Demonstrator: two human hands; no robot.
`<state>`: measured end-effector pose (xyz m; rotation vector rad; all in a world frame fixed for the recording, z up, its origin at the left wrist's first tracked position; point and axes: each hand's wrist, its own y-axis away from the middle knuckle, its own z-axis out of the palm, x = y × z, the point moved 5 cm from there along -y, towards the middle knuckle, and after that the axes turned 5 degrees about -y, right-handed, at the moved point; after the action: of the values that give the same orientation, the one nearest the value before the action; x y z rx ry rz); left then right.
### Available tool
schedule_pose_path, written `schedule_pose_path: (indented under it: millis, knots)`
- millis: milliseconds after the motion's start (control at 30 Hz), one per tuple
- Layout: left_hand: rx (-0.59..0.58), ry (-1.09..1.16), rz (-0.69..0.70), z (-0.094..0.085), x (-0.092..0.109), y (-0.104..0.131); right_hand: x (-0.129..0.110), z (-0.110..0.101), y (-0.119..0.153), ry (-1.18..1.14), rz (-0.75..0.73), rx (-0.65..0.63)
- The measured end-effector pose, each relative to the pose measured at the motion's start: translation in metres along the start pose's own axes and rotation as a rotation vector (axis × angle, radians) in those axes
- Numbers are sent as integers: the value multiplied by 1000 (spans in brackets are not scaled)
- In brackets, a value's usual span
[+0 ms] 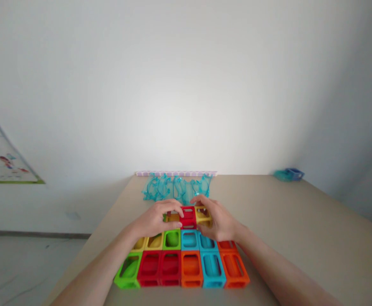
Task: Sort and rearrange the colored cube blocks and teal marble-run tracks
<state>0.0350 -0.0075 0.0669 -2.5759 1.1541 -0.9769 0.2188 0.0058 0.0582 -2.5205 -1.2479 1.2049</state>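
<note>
Rows of hollow, open-sided toy cubes stand together on the table, with a green cube and two red cubes at the near left. My left hand curls round a yellow cube in the back row, its fingertips at the edge of a red cube. On that red cube's other side, my right hand has thumb and fingers closed on another yellow cube. Blue cubes and orange cubes fill the right part of the rows. My hands partly hide the back cubes.
Translucent teal plastic pieces lie just behind the cubes. A patterned lilac strip runs along the wall. At the far right sits a small blue basket with teal material beside it. The table's left edge drops to the floor.
</note>
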Motion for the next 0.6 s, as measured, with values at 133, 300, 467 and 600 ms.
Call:
schedule_pose_path:
  millis: [133,300,467,600]
  knots:
    - [0,12,-8,0,0,0,1,0,0,-17,-4,2]
    - [10,34,-13,0,-6,2,3,-1,0,-57,0,17]
    - [23,118,-22,3,-14,3,4,-1,0,-76,1,22]
    - [105,371,-96,1,-20,5,5,1,0,-65,22,14]
